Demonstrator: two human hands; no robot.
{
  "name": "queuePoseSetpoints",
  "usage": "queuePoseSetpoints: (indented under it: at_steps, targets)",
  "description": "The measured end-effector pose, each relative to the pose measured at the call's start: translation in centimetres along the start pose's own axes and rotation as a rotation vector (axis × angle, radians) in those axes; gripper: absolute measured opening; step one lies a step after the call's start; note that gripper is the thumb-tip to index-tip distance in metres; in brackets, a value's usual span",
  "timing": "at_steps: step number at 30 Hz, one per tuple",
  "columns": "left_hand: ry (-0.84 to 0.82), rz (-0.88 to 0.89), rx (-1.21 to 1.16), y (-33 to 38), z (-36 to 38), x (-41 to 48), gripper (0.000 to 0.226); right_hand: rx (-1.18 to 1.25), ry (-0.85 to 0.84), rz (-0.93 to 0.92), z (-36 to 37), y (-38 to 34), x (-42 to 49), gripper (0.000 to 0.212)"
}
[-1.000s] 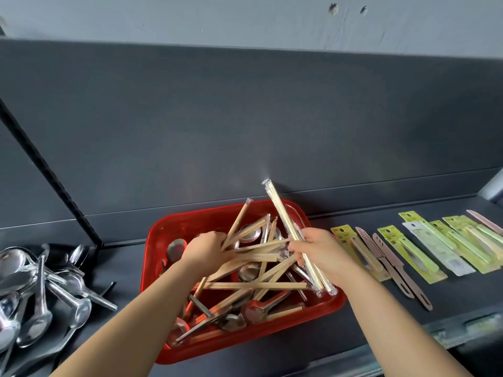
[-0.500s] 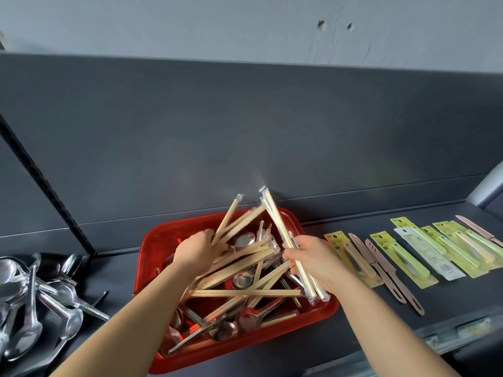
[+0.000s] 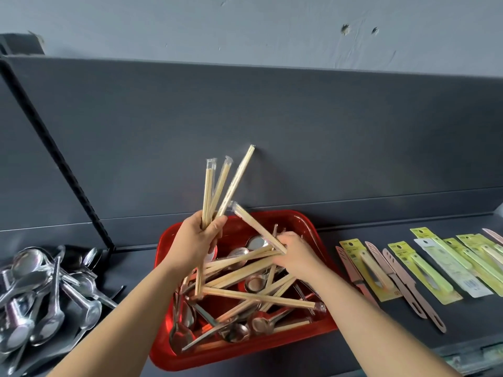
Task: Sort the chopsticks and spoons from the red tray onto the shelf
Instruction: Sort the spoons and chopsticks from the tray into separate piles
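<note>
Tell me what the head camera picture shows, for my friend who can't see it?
Over a crowded red tray, a person's left hand grips a fan of wrapped chopsticks pointing up, and the right hand grips another wrapped pair. Metal spoons are piled on the dark shelf at left; yellow-green packets lie at right.

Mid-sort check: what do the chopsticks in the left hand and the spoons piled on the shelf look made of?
Chopsticks: pale, matte sticks, likely bamboo or wood, each in a clear plastic sleeve that glints at the tip. Spoons: bright mirror-like reflections, so polished metal, probably stainless steel.
</note>
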State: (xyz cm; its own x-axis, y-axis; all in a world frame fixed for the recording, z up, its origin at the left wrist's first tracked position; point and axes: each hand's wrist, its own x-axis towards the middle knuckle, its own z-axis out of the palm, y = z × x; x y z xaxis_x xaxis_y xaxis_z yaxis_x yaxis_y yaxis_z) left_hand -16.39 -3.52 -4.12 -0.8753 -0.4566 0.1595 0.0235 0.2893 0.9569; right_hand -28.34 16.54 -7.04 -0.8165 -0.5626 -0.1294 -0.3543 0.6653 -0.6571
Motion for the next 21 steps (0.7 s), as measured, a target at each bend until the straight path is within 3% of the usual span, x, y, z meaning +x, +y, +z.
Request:
queuePoseSetpoints:
  at_steps: [7,14,17,21]
  targets:
    - [-0.088,-0.141,0.089,-0.5,-0.6,-1.9,0.034,-0.054,-0.014,0.071,-0.1,-0.2,0.7,0.014]
    - [-0.281,-0.227,0.416,-1.9,0.8,-3.3,0.035,-0.11,-0.105,0.203,-2.1,0.2,-0.1,0.015]
    - [-0.385,-0.273,0.468,-2.6,1.5,-3.6,0.043,-0.123,-0.134,0.255,-2.6,0.4,-1.0,0.02]
    - [-0.449,-0.278,0.609,-3.0,2.0,-3.3,0.037,-0.067,-0.181,0.303,-3.2,0.4,-1.9,0.035]
